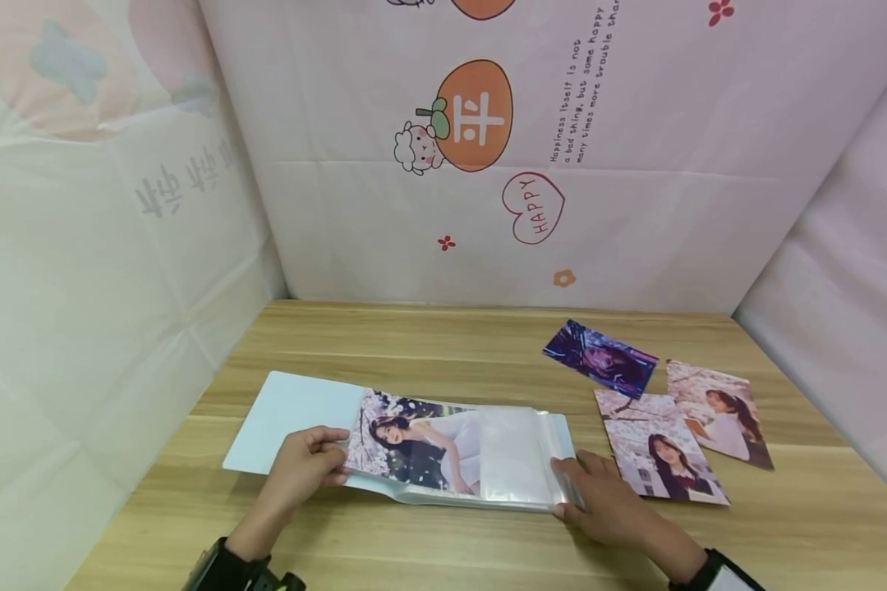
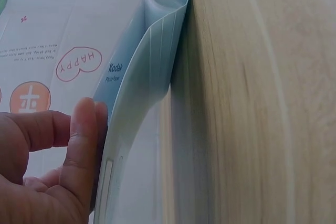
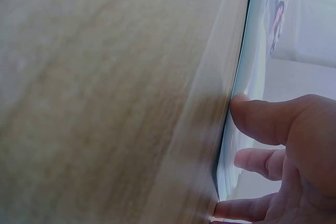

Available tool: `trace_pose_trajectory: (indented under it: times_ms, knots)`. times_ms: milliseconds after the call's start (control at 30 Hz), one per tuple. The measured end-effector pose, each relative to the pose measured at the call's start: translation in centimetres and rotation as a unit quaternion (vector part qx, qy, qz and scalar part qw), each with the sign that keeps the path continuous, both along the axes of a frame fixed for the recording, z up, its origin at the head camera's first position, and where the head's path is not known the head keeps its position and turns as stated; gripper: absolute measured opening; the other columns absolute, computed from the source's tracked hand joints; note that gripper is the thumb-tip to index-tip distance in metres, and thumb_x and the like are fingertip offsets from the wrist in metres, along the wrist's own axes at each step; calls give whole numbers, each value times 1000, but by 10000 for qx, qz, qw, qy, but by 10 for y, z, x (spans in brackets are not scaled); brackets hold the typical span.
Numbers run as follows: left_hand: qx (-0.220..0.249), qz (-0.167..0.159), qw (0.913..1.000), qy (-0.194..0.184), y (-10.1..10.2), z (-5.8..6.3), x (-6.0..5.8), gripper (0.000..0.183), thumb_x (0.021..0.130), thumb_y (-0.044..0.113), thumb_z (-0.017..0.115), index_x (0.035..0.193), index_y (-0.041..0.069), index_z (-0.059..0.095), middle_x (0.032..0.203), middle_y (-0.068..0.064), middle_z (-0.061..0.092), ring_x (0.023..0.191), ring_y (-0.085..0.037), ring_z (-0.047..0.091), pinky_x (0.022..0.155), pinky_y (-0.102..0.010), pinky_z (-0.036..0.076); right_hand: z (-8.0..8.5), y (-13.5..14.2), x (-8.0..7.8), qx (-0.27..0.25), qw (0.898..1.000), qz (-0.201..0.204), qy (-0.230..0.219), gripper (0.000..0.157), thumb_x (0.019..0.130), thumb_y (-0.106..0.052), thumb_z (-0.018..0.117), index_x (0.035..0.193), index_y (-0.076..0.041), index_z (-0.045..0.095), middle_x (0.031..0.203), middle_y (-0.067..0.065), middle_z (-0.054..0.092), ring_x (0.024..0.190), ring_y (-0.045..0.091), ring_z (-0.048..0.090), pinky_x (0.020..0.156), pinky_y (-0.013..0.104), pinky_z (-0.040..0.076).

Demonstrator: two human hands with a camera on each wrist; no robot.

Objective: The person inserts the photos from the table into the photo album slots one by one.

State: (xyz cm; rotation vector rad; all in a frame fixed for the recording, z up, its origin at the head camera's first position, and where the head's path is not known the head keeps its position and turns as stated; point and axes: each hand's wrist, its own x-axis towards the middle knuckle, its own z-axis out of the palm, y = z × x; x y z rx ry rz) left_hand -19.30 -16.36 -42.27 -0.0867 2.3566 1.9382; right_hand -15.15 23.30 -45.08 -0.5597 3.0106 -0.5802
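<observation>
A photo album with clear sleeves lies spread on the table, its pale blue cover reaching out to the left. Over its middle lies a photo of a person in white among blossoms. My left hand pinches the left end of this photo between thumb and fingers. In the left wrist view the photo's bluish back reads Kodak. At the album's right end rests my right hand, thumb at the near edge and fingers spread on the sleeves and right edge. The album pages stand slightly bowed in the right wrist view.
To the right lie three loose photos: a dark purple one, a portrait in school uniform and one with a ponytail. Printed white cloth hangs behind the wooden table and along both sides.
</observation>
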Motion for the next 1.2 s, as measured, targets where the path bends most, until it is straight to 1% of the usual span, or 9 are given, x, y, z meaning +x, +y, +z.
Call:
trace_pose_trajectory:
  times_ms: [267, 400, 567, 733, 933, 1200]
  knots:
    - [-254, -315, 9991, 143, 4, -2, -1, 30, 79, -9, 55, 109, -13, 59, 77, -11, 60, 63, -23, 62, 54, -30, 54, -1, 0, 0, -11, 10000, -19, -40, 56, 82, -31, 70, 127, -4, 52, 124, 34, 43, 113, 53, 38, 85, 63, 38]
    - [-428, -348, 9982, 223, 10, -1, -2, 28, 79, -9, 56, 106, -12, 61, 77, -11, 59, 62, -22, 62, 54, -30, 54, -1, 0, 1, -3, 10000, -37, -15, 56, 82, -30, 70, 127, -3, 52, 123, 34, 43, 113, 53, 38, 85, 63, 38]
    - [-673, -305, 9969, 259, 16, -1, -2, 25, 79, -10, 57, 103, -10, 63, 77, -11, 58, 61, -20, 61, 53, -29, 54, -1, 1, 1, -32, 10000, -33, -2, 56, 82, -31, 70, 127, -3, 52, 123, 34, 43, 113, 53, 38, 84, 64, 38]
    - [-814, -470, 9950, 331, 21, -1, -1, 23, 79, -11, 59, 101, -11, 64, 76, -10, 60, 62, -20, 61, 53, -29, 54, -1, 0, 2, -29, 10000, -44, 33, 55, 82, -30, 70, 126, -4, 52, 123, 34, 44, 112, 53, 38, 84, 63, 38]
    - [-850, -655, 9937, 331, 28, -1, -1, 25, 76, -11, 59, 101, -12, 64, 75, -8, 60, 61, -20, 60, 53, -29, 54, -2, 0, 2, -14, 9998, -25, 189, 53, 82, -28, 70, 126, -3, 52, 122, 34, 44, 111, 53, 39, 83, 63, 39]
    - [-856, -981, 9907, 384, 35, -7, -3, 26, 77, -11, 56, 103, -13, 62, 75, -7, 59, 60, -19, 60, 54, -29, 54, -1, 0, 2, 3, 9997, 18, 239, 53, 82, -26, 70, 126, -2, 52, 122, 35, 44, 111, 53, 39, 83, 64, 38]
